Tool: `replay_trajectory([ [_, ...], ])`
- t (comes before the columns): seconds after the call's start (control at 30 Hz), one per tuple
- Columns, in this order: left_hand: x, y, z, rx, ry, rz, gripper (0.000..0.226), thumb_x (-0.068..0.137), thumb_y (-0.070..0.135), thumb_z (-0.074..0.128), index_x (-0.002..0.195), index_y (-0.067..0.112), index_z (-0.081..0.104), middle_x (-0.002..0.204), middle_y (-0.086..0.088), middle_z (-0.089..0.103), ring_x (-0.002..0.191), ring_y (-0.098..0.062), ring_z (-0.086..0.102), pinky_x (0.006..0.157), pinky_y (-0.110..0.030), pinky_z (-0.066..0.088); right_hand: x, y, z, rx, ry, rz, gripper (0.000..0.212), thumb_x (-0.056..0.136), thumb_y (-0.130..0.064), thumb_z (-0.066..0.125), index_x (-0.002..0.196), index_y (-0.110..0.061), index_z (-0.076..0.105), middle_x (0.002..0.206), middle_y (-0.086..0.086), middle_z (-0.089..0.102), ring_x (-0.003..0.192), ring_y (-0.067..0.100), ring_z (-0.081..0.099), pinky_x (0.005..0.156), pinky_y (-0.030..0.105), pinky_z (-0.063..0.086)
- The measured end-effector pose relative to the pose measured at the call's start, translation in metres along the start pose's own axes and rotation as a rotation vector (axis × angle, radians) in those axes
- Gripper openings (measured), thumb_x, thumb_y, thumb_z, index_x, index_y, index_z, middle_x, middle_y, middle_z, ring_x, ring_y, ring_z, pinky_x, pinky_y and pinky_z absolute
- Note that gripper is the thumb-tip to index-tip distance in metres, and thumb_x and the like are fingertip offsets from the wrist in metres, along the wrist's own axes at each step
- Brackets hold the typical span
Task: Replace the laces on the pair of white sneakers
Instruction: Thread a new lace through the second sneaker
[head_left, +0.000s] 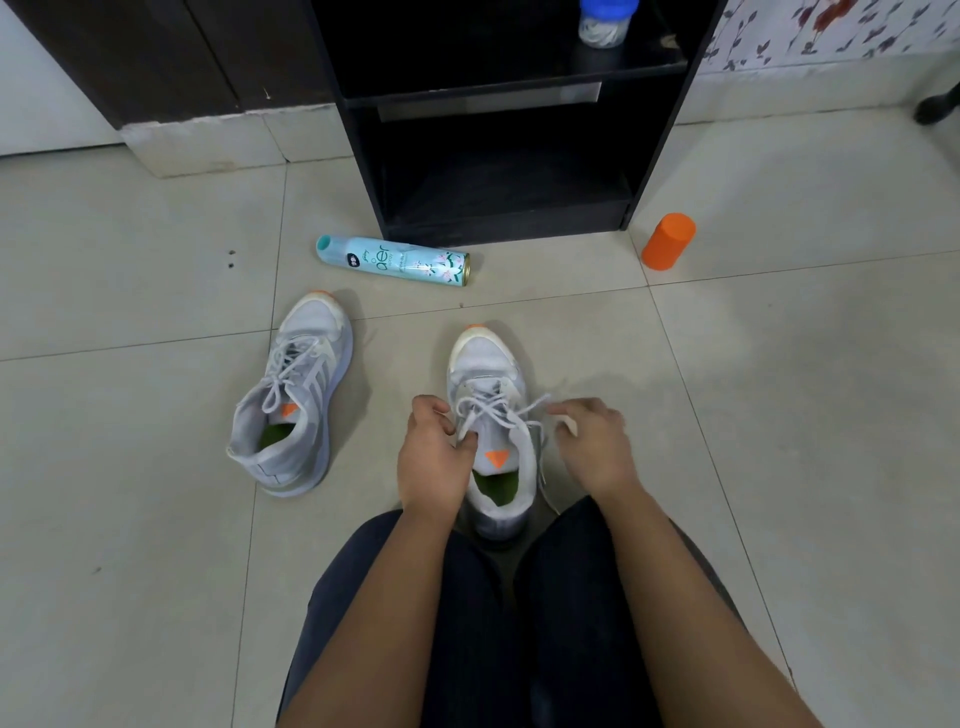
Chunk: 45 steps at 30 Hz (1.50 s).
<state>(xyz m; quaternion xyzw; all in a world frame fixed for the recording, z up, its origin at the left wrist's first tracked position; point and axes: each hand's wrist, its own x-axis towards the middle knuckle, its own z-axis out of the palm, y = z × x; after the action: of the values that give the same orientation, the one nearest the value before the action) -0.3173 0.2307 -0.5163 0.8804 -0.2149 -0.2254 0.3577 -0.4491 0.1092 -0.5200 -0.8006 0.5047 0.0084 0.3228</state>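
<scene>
Looking down from the head camera, both hands were on the near sneaker (485, 374), which stood on the tile floor (156, 519) between the person's knees, toe pointing away. Left hand (434, 457) had its fingers curled in, pinching the white lace (501, 410) by the left-side eyelets. Right hand (592, 441) was closed too, pinching a stretch of the same lace drawn out to the right of the shoe. The other sneaker (296, 395) sat well off to the left, laced, nobody touching it.

Containers: a jar (605, 23) with a blue lid stood on the black shelf unit (498, 218), something whitish inside, couldn't tell what. A spray can (395, 260) lay on its side by the shelf's foot, and an orange cylinder (668, 241) stood off to the right.
</scene>
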Motion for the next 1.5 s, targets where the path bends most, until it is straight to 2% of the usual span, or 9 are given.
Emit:
replay_trajectory([
  [0.17, 0.002, -0.002, -0.001, -0.012, -0.012, -0.014, 0.027, 0.085, 0.020, 0.065, 0.105, 0.019, 0.046, 0.090, 0.005, 0.058, 0.074, -0.013, 0.055, 0.063, -0.021, 0.037, 0.003, -0.006, 0.001, 0.160, -0.103, 0.031, 0.014, 0.090, -0.026, 0.062, 0.083, -0.018, 0.071, 0.082, 0.002, 0.065, 0.079, 0.022, 0.060, 0.066, 0.028, 0.042],
  [0.33, 0.002, -0.001, 0.002, 0.025, -0.002, -0.001, 0.021, 0.086, 0.013, 0.062, 0.099, 0.021, 0.048, 0.094, 0.003, 0.056, 0.075, -0.016, 0.054, 0.065, -0.022, 0.037, 0.007, 0.020, -0.021, 0.096, 0.053, 0.293, 0.015, 0.089, -0.020, 0.061, 0.093, -0.012, 0.074, 0.090, 0.008, 0.071, 0.082, 0.027, 0.064, 0.066, 0.027, 0.045],
  [0.47, 0.003, -0.004, 0.004, 0.040, -0.004, 0.019, 0.027, 0.084, 0.013, 0.063, 0.107, 0.019, 0.052, 0.103, 0.001, 0.057, 0.079, -0.018, 0.056, 0.067, -0.026, 0.042, 0.010, 0.017, -0.004, -0.008, -0.248, 0.258, 0.021, 0.087, -0.015, 0.059, 0.092, 0.001, 0.072, 0.092, 0.015, 0.070, 0.087, 0.029, 0.064, 0.069, 0.029, 0.046],
  [0.63, 0.005, -0.003, 0.001, -0.001, -0.011, 0.175, 0.054, 0.076, 0.014, 0.072, 0.125, 0.022, 0.051, 0.117, 0.006, 0.057, 0.111, -0.016, 0.050, 0.096, -0.031, 0.043, 0.023, 0.001, -0.005, 0.563, -0.158, 0.368, 0.024, 0.091, -0.015, 0.054, 0.087, 0.004, 0.068, 0.095, 0.019, 0.067, 0.089, 0.029, 0.061, 0.077, 0.034, 0.047],
  [0.73, 0.002, 0.005, 0.001, -0.049, 0.086, 0.268, 0.046, 0.081, 0.009, 0.067, 0.124, 0.019, 0.055, 0.123, 0.006, 0.060, 0.117, -0.015, 0.053, 0.104, -0.038, 0.041, 0.030, -0.016, -0.004, 0.964, -0.357, 0.479, 0.030, 0.099, -0.025, 0.045, 0.101, -0.004, 0.066, 0.095, 0.006, 0.064, 0.083, 0.016, 0.057, 0.078, 0.025, 0.046],
  [1.0, -0.006, 0.047, 0.019, -0.121, -0.231, 0.217, 0.048, 0.095, 0.015, 0.050, 0.140, 0.028, 0.042, 0.120, 0.014, 0.063, 0.118, -0.012, 0.054, 0.113, -0.044, 0.024, 0.006, -0.037, -0.023, 1.131, -0.267, 0.151, 0.024, 0.099, -0.018, 0.043, 0.089, -0.021, 0.065, 0.109, -0.006, 0.065, 0.114, 0.011, 0.054, 0.101, 0.028, 0.035],
  [1.13, -0.012, 0.051, 0.022, -0.241, -0.251, 0.231, 0.023, 0.094, 0.032, 0.052, 0.112, 0.042, 0.062, 0.091, 0.021, 0.068, 0.094, 0.005, 0.060, 0.112, -0.052, 0.023, 0.006, -0.037, -0.029, 1.248, -0.166, 0.131, 0.029, 0.102, -0.018, 0.036, 0.091, -0.020, 0.062, 0.113, -0.004, 0.065, 0.112, 0.011, 0.056, 0.101, 0.032, 0.037],
  [1.3, -0.012, 0.026, 0.004, 0.084, -0.149, 0.273, 0.012, 0.089, 0.027, 0.062, 0.088, 0.034, 0.070, 0.109, 0.019, 0.057, 0.113, -0.002, 0.048, 0.114, -0.052, -0.003, 0.014, -0.021, -0.038, 1.583, -0.132, 0.328, 0.026, 0.103, -0.024, 0.035, 0.084, -0.021, 0.053, 0.115, 0.000, 0.067, 0.117, 0.018, 0.056, 0.093, 0.031, 0.043],
  [1.5, -0.021, 0.037, 0.006, 0.130, -0.136, 0.310, 0.022, 0.094, 0.037, 0.053, 0.114, 0.038, 0.064, 0.136, 0.019, 0.044, 0.136, -0.004, 0.027, 0.115, -0.048, -0.008, -0.003, -0.038, -0.023, 1.338, -0.230, 0.236, 0.022, 0.095, -0.013, 0.048, 0.091, -0.019, 0.068, 0.083, -0.010, 0.071, 0.084, 0.006, 0.063, 0.077, 0.022, 0.046],
])
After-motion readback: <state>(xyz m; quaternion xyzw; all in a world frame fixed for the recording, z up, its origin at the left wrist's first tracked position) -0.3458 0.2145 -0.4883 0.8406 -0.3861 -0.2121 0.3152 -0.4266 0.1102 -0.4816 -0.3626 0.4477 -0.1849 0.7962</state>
